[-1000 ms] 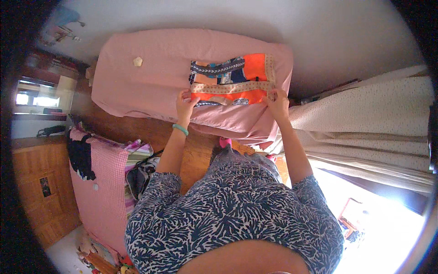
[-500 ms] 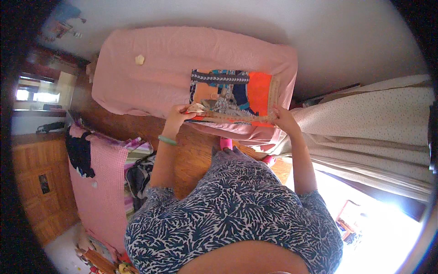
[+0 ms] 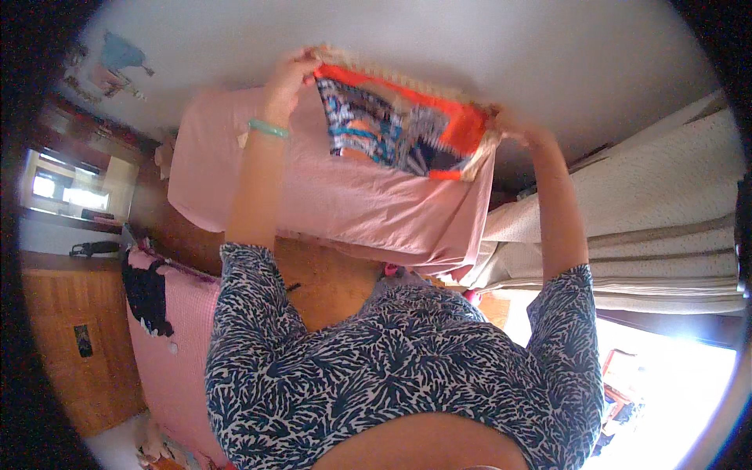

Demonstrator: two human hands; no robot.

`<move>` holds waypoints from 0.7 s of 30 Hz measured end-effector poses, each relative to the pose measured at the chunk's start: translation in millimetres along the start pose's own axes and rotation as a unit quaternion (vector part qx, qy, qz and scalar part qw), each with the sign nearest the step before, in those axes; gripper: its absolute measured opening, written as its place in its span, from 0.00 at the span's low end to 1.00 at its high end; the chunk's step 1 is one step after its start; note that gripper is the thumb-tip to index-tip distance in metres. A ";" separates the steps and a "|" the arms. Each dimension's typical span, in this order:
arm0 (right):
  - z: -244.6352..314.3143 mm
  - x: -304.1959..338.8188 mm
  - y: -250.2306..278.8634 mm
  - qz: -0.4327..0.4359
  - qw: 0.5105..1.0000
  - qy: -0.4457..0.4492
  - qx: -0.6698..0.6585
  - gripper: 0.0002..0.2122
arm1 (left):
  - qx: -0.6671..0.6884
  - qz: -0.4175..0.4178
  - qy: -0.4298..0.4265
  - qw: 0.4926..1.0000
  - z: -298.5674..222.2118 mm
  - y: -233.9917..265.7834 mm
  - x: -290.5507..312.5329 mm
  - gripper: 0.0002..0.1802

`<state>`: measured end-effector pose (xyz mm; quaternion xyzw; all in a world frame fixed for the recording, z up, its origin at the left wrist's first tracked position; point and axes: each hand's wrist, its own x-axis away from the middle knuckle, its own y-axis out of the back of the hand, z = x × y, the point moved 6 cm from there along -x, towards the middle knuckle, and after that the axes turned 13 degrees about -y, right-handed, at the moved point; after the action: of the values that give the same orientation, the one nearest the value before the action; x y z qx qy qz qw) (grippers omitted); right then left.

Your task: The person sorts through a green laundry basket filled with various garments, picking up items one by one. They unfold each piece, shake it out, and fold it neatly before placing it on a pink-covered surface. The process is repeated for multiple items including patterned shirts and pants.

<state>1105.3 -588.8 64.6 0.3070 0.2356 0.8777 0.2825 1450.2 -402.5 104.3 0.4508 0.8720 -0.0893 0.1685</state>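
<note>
A patterned cloth (image 3: 399,129) in orange, blue and white with a beige fringed edge hangs spread in the air above a bed with a pink sheet (image 3: 329,196). My left hand (image 3: 288,72) grips its upper left corner; a teal band circles that wrist. My right hand (image 3: 513,129) grips the upper right corner. Both arms are stretched out and raised, in blue-and-white patterned sleeves. The cloth's lower edge droops toward the pink sheet.
A white wall (image 3: 470,47) rises behind the bed. Beige curtains (image 3: 650,227) hang at the right by a bright window. A second pink-covered surface (image 3: 168,337) with a dark garment (image 3: 147,291) stands at the left, over a wooden floor (image 3: 329,274).
The cloth lay folded on the pink bed with both hands on it. Both hands have since lifted it up off the bed and opened it out wide.
</note>
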 end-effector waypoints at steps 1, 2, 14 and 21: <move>25.2 4.5 22.6 -0.072 0.996 0.056 -0.010 0.11 | 0.018 -0.017 -0.025 0.999 -15.1 0.7 -16.1 0.12; 49.2 15.0 38.1 -0.117 0.986 0.117 0.005 0.10 | 0.032 -0.042 -0.040 0.998 -29.6 2.5 -28.0 0.12; 56.4 95.3 10.8 -0.271 0.938 0.213 0.038 0.21 | 0.001 -0.052 -0.169 0.984 -51.2 33.0 65.4 0.10; -39.7 51.2 -119.9 -0.137 0.980 0.143 -0.002 0.23 | -0.100 -0.068 -0.036 0.992 112.5 55.4 188.2 0.11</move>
<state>1087.4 -478.1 -12.8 0.1421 0.3117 0.8659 0.3644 1418.5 -262.8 -70.7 0.3676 0.8988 -0.0293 0.2370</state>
